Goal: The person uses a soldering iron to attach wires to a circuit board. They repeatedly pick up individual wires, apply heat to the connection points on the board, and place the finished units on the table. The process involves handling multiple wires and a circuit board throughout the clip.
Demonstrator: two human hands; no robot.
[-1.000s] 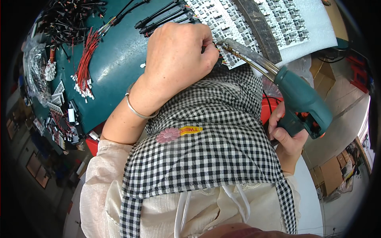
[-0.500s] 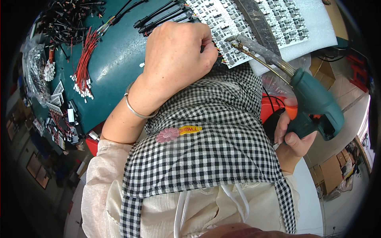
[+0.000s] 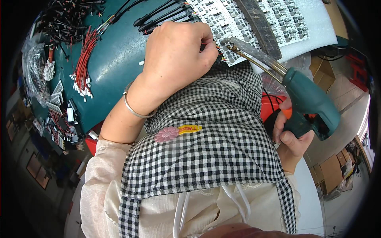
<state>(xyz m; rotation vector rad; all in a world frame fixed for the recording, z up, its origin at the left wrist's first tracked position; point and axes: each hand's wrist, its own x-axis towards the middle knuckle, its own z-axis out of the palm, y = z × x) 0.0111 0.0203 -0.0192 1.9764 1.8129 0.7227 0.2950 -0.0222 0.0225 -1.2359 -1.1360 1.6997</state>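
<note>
My left hand [image 3: 178, 55] is closed in a pinch at the near left edge of a white circuit board panel [image 3: 222, 23]. Thin red and yellow wires [image 3: 218, 47] come out by its fingertips; the pinch itself is mostly hidden. My right hand [image 3: 291, 135] is wrapped round the handle of a green soldering gun [image 3: 313, 101] with an orange trigger. The gun's long metal barrel points up and left, its tip over the panel's edge just right of my left fingers. Several black cables [image 3: 158, 16] run on the table behind my left hand.
A dark metal bar [image 3: 260, 29] lies across the panel, which rests on white foam [image 3: 321, 31]. The green table [image 3: 115, 59] holds a bundle of red wires with white connectors [image 3: 85, 65], a heap of black connectors [image 3: 59, 23] and a clear plastic bag [image 3: 35, 71] at left.
The soldering gun has shifted a little left, bringing its tip nearer my left fingers. My right hand moved with it; my left hand has hardly moved.
</note>
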